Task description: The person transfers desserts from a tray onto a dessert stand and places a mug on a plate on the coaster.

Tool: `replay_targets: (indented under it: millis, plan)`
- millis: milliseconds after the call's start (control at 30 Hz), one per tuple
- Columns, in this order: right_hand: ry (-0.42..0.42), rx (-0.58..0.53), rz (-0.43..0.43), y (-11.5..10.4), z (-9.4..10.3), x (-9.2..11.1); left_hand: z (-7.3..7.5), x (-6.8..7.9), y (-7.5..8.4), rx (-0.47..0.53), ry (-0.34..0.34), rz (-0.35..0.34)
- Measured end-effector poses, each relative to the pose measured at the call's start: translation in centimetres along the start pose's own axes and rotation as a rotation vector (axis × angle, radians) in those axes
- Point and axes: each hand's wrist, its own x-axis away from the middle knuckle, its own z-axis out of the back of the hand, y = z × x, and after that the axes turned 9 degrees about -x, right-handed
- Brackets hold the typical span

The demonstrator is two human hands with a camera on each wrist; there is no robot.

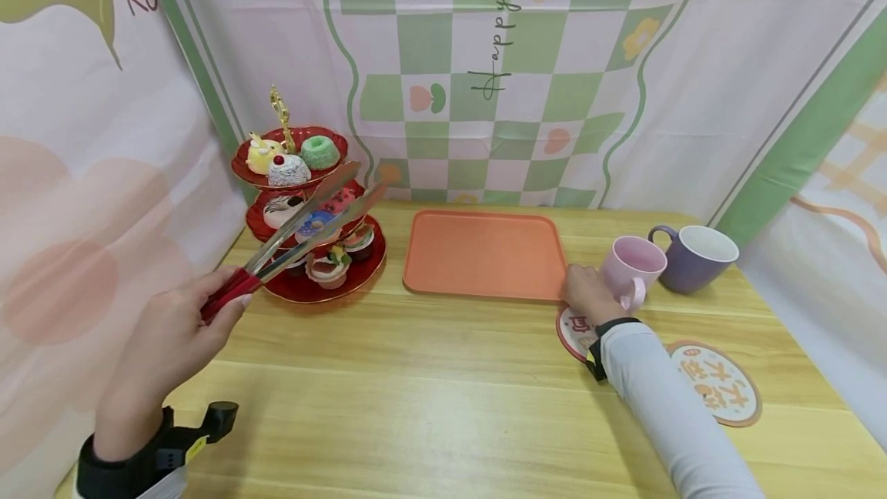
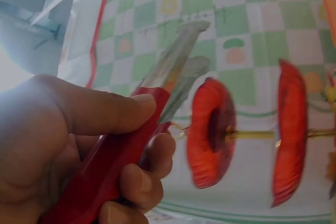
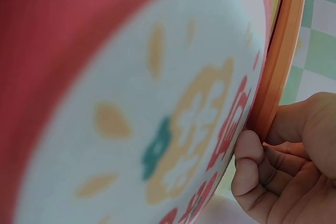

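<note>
My left hand (image 1: 169,329) grips the red handle of metal tongs (image 1: 232,291). Their silver arms are slightly apart with nothing seen between them, and in the head view they overlap a red three-tier stand (image 1: 370,268) bearing toy cakes and cupcakes. The left wrist view shows thumb and fingers wrapped about the tongs handle (image 2: 113,161). At the near right corner of an orange tray (image 1: 485,252), my right hand (image 1: 587,291) pinches the rim, with the thumb against the tray edge (image 3: 281,77) in the right wrist view. A red-rimmed round coaster (image 1: 575,333) lies partly under that wrist.
Right of my right hand stand a pink mug (image 1: 634,264) and a purple mug (image 1: 696,260). An orange-rimmed coaster (image 1: 734,391) lies beside the right forearm. A patterned cloth (image 1: 478,152) hangs behind the wooden table (image 1: 416,406).
</note>
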Motion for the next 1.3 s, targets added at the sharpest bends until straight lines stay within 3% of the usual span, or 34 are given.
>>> replay_targets:
  millis: [300,667,833,1300]
  plan:
    - [-0.012,-0.008,-0.020,0.0,0.2,0.0,-2.4,-0.7,0.3,0.087,-0.152,0.031]
    - [-0.013,-0.003,-0.018,-0.1,0.2,0.0,-4.9,-1.4,0.4,0.051,-0.299,0.079]
    - [-0.011,-0.012,-0.026,-0.1,0.2,0.0,-6.1,-1.7,0.5,0.082,-0.364,0.081]
    - [-0.009,-0.008,-0.035,-0.1,0.0,-0.1,-10.2,-3.0,0.6,0.153,-0.461,0.047]
